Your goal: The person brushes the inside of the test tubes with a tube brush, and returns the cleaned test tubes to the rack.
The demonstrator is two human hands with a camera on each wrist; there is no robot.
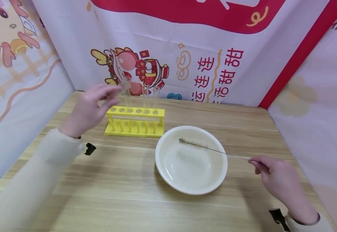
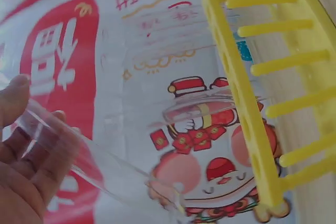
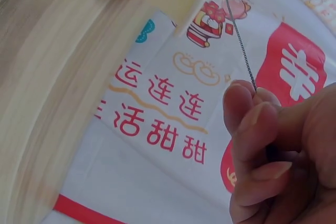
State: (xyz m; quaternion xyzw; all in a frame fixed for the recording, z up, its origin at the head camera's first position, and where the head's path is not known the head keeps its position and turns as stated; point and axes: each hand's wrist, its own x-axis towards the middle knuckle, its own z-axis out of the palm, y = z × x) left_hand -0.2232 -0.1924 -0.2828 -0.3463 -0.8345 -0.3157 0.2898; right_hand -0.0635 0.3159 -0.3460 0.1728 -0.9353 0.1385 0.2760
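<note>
My left hand (image 1: pixel 91 108) holds a clear glass test tube (image 2: pixel 113 163) near its upper end, between thumb and fingers. The tube slants down toward a yellow test tube rack (image 1: pixel 134 132); whether its lower end touches the rack I cannot tell. Two more test tubes (image 1: pixel 156 98) stand upright in the rack's right part. Over at the right, my right hand (image 1: pixel 277 177) pinches the thin twisted-wire handle of a test tube brush (image 1: pixel 193 144). Its bristles lie inside a white bowl (image 1: pixel 159 151), and the wire crosses the bowl's right rim.
The bowl stands on a wood-grain table (image 1: pixel 107 193), in front and to the right of the rack. A printed cloth (image 1: pixel 214 38) hangs behind the table, with more printed cloth along both sides.
</note>
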